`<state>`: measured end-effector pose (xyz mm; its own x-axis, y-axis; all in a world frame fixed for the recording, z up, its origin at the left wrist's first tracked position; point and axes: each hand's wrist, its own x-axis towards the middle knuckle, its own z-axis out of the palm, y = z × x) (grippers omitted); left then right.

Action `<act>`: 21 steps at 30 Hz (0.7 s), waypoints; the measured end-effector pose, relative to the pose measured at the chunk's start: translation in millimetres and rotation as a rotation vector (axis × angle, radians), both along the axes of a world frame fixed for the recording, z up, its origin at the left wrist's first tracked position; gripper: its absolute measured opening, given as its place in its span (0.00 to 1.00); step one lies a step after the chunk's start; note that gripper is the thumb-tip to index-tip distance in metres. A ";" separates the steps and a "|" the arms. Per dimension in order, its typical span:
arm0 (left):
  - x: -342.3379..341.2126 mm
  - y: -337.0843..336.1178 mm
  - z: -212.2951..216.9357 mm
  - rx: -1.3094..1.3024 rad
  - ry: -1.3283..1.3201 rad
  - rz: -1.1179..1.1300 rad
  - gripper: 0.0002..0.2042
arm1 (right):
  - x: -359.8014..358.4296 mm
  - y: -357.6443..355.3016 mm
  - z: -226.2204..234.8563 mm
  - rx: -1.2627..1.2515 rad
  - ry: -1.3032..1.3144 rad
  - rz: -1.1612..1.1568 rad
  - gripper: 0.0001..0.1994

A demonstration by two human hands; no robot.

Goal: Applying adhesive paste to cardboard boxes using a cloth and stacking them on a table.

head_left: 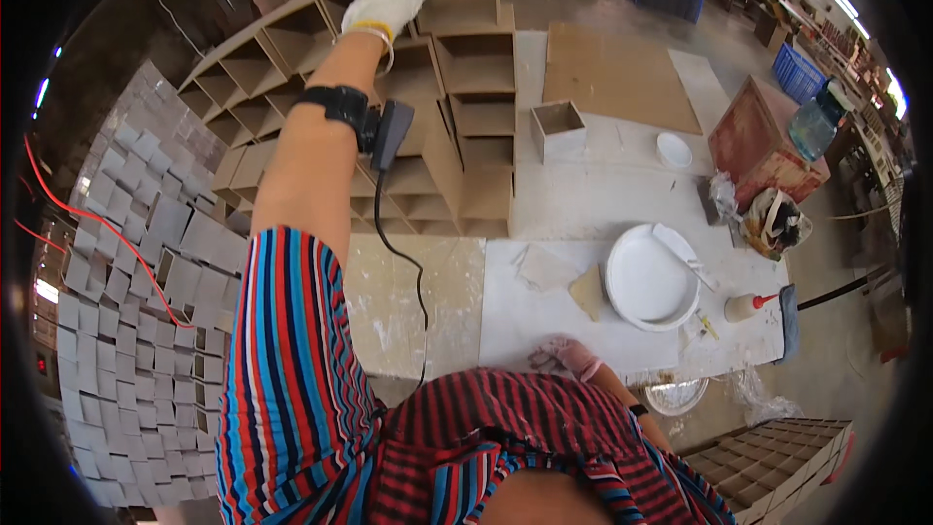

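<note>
My left hand (387,6), in a white knit glove with a yellow cuff, is stretched far out over the upper edge of a stack of open brown cardboard boxes (483,146). Its thumb sticks out to the right; the other fingers are partly hidden, so I cannot make out a grip. Down by the table's near edge is my right hand (567,358), in a pinkish, stained glove. Its fingers lie loosely apart on the white work surface with nothing visible in them. Beyond it are a tan scraper-like piece (587,293) and a round white basin (653,277) with a flat stick across its rim.
A single open box (559,130) stands beside a brown board (622,78) and a white dish (674,149). Rightward are a red-capped bottle (746,307), a reddish crate (768,141) and a water jug (822,122). Stacked grey boxes (146,350) rise at left; a black cable (400,251) hangs from my left arm.
</note>
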<state>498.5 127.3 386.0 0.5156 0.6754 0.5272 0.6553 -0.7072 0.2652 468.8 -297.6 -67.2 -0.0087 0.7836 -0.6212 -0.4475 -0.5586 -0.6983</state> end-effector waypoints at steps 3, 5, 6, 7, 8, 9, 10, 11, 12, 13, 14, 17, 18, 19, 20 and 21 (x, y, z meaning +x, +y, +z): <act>3.3 -0.5 -6.4 0.051 -0.043 0.004 0.33 | 1.2 1.1 5.5 -0.037 0.062 -0.046 0.13; -2.3 -10.2 -6.5 0.110 -0.061 0.056 0.33 | 2.2 2.5 9.3 -0.061 0.124 -0.088 0.13; -8.2 -17.3 -6.1 0.073 -0.108 0.066 0.31 | 2.9 3.1 11.2 -0.064 0.141 -0.091 0.13; -16.8 -26.1 -7.8 0.041 -0.158 0.079 0.29 | 3.7 3.8 13.1 -0.067 0.151 -0.091 0.13; -26.4 -34.7 -7.8 0.079 -0.217 0.080 0.29 | 4.6 4.5 14.7 -0.066 0.156 -0.079 0.13; -37.0 -42.1 -5.5 0.031 -0.179 0.152 0.31 | 5.7 5.2 16.3 -0.066 0.158 -0.073 0.13; -48.6 -48.2 -1.2 -0.015 -0.140 0.221 0.33 | 7.0 6.0 17.8 -0.062 0.160 -0.062 0.13; -61.2 -54.1 -0.3 -0.061 -0.101 0.293 0.35 | 8.4 6.8 19.1 -0.061 0.165 -0.055 0.13; -76.3 -60.9 -5.9 -0.066 -0.112 0.292 0.33 | 9.7 7.5 20.3 -0.058 0.167 -0.046 0.13; -91.3 -67.2 -11.9 -0.040 -0.130 0.292 0.32 | 11.0 8.1 21.3 -0.055 0.168 -0.037 0.13; -103.2 -73.2 -20.5 -0.010 -0.167 0.305 0.31 | 12.4 8.6 22.1 -0.052 0.170 -0.029 0.13; -134.2 -84.9 -43.4 0.171 -0.220 0.081 0.31 | 15.8 9.9 22.9 -0.049 0.169 -0.013 0.13; -142.3 -86.8 -50.0 0.092 -0.265 0.062 0.31 | 16.6 10.1 22.7 -0.048 0.168 -0.006 0.13; -149.3 -88.9 -57.8 -0.025 -0.288 0.073 0.30 | 17.2 10.1 22.3 -0.044 0.164 -0.001 0.13; -153.6 -87.3 -62.3 -0.110 -0.326 0.070 0.30 | 17.7 10.1 21.5 -0.043 0.162 0.003 0.13; -155.4 -83.0 -65.9 -0.117 -0.251 0.207 0.30 | 18.1 10.1 20.3 -0.042 0.159 0.006 0.13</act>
